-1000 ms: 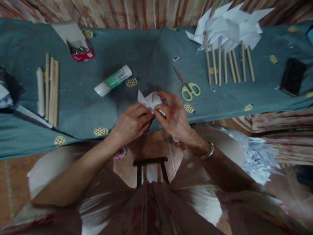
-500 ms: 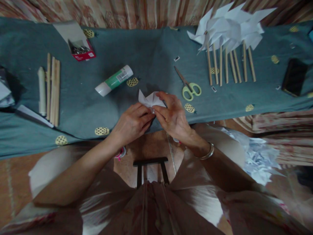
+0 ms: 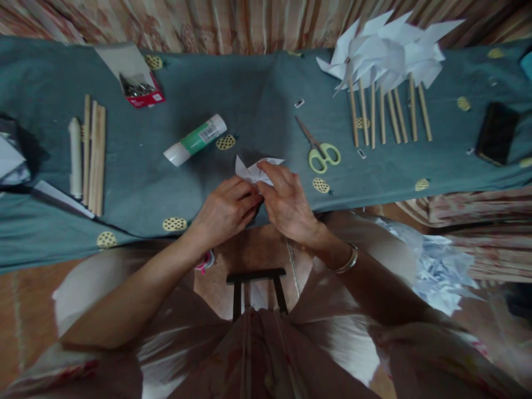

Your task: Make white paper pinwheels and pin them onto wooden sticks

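A white paper pinwheel (image 3: 250, 172), its points folded inward, is held between my hands just above the table's near edge. My left hand (image 3: 228, 208) grips its lower left side, fingers closed on the paper. From the right, my right hand (image 3: 286, 202) pinches it, with the index finger over the top and the thumb near the middle. The fingers hide the pinwheel's lower part. Green-handled scissors (image 3: 319, 152) lie to the right of my hands. To the upper left rests a white and green glue tube (image 3: 195, 140).
Finished pinwheels (image 3: 386, 52) on wooden sticks lie at the back right. At far right is a black phone (image 3: 496, 133). Wooden sticks (image 3: 96, 158) and an open red box (image 3: 145, 94) of small metal pieces are on the left. Paper scraps (image 3: 443, 271) sit low at right.
My right index finger has moved left across the top of the pinwheel, and the right hand has shifted slightly left. My left hand keeps its hold. The view has shifted slightly.
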### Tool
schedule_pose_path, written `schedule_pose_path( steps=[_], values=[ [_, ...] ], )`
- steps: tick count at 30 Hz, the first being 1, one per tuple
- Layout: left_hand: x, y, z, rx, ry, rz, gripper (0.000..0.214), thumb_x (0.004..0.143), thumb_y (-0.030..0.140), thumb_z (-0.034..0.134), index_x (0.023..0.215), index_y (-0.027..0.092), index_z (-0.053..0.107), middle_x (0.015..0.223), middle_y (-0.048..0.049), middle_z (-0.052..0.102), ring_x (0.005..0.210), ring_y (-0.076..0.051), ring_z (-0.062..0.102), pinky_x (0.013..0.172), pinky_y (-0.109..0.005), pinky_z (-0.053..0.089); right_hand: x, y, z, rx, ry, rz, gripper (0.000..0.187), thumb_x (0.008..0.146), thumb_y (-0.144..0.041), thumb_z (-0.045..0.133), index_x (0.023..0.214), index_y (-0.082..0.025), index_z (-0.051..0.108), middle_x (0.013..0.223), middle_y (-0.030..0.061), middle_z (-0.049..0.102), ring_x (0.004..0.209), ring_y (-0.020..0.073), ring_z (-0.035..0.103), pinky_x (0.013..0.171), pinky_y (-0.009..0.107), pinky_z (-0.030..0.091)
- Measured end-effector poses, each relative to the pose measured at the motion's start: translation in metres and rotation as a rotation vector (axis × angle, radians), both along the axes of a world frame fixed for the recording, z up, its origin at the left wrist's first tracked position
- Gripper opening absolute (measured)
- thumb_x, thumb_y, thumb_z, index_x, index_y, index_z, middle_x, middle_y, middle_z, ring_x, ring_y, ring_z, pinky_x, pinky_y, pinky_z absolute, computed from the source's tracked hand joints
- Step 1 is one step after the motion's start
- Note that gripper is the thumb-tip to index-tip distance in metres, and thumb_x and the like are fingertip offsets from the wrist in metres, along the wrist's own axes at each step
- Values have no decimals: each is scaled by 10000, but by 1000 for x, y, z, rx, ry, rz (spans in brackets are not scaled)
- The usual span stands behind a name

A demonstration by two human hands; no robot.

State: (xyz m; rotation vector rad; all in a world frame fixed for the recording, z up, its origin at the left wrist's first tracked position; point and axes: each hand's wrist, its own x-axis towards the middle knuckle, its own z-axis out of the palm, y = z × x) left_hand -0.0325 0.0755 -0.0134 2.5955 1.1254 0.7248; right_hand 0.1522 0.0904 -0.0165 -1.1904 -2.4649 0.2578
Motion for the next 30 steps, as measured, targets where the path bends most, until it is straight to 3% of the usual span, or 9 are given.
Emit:
schedule_pose_path(
  steps=[9,16,21,26,30],
  values=[
    [0,-1,-4,-7,-19,10,210,947,213,522,1019,155,711,972,-95,689,942,-216,614,847,-375,522,13,6,6,-38,74,-87,330,957,-160,403,1134,-205,677,1408,110,515,1272,266,492,1062,461,431],
    [1,-1,-2,-18,-27,8,223,946,201,511,1022,151,715,941,-95,675,932,-219,599,839,-368,506,4,3,8,-4,-85,-11,352,924,-106,414,1144,-226,661,1463,100,497,1319,270,458,1037,476,440],
    [0,-1,1,-19,12,7,229,940,206,513,1008,140,722,915,-105,673,914,-232,595,809,-374,522,0,2,1,-35,-69,44,380,936,-94,360,1227,-149,598,1485,134,484,1360,261,425,1088,468,391],
    [0,-3,0,1,-12,15,224,932,192,521,1020,132,718,958,-110,689,928,-229,604,824,-368,528,5,4,-3,-25,-15,23,369,934,-106,403,1214,-222,613,1470,82,504,1369,250,422,1098,481,380],
    [-2,-5,1,13,-62,51,207,930,199,535,1012,134,714,972,-97,707,905,-215,617,821,-356,534,7,3,-3,-25,-2,13,352,926,-100,408,1182,-196,630,1472,107,490,1434,264,342,1119,491,358]
  ],
)
